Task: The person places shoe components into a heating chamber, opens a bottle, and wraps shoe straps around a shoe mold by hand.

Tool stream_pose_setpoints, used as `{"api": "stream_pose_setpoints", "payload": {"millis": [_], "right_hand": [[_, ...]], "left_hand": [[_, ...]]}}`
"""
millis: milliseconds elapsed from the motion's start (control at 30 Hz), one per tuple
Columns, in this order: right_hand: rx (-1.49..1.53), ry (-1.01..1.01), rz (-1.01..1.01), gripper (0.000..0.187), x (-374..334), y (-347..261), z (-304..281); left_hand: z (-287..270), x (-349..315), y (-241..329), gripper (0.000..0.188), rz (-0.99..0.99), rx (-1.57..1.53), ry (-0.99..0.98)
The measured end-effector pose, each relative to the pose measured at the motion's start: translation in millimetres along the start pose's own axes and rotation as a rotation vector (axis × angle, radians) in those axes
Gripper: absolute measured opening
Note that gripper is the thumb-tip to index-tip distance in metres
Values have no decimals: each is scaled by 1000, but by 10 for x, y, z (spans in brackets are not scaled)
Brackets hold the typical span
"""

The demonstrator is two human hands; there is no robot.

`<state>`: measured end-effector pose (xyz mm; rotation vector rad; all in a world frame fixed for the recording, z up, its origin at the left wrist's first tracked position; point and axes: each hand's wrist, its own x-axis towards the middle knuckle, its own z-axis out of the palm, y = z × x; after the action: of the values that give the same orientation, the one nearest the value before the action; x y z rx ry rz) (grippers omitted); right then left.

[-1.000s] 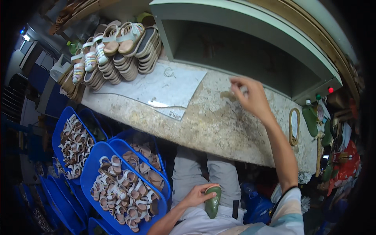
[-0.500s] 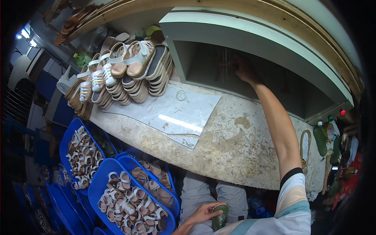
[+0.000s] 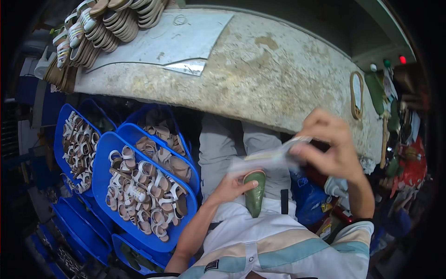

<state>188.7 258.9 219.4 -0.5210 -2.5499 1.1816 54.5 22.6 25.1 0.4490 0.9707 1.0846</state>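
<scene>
My left hand (image 3: 228,188) is closed around a green shoe last (image 3: 254,197), which stands over my lap with a thin tan rim at its upper end. My right hand (image 3: 329,144) pinches a pale, flat, strip-like piece (image 3: 262,159) between thumb and fingers. Motion smears that piece; it looks whitish with faint coloured stripes, and its kind cannot be made out. It passes just above the upper end of the last, close to my left fingers. Whether it touches the last cannot be told.
The worn workbench (image 3: 260,69) lies ahead, with a clear sheet (image 3: 181,39) and stacked sandals (image 3: 118,23) at its far left. A grey open-fronted box (image 3: 320,28) stands at the back. Blue bins (image 3: 104,186) of sandals crowd the left; green lasts (image 3: 374,90) hang right.
My right hand has come out of the grey box and down to my lap, now with the pale piece. My left hand still holds the last. The view has tilted down.
</scene>
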Motion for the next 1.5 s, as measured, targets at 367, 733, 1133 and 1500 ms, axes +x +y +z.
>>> {"api": "stream_pose_setpoints", "payload": {"millis": [367,733,1133,1500], "right_hand": [[221,-164,376,24,-865,302,1152],[307,-158,516,29,-917,314,1169],[403,-91,565,25,-993,307,1199],[387,-65,602,25,-1006,307,1213]], "left_hand": [[40,-122,-105,55,127,142,-84],[47,-105,-174,59,169,92,-95],[-99,-85,-32,56,-40,-257,-189],[229,-96,116,40,25,246,0]]}}
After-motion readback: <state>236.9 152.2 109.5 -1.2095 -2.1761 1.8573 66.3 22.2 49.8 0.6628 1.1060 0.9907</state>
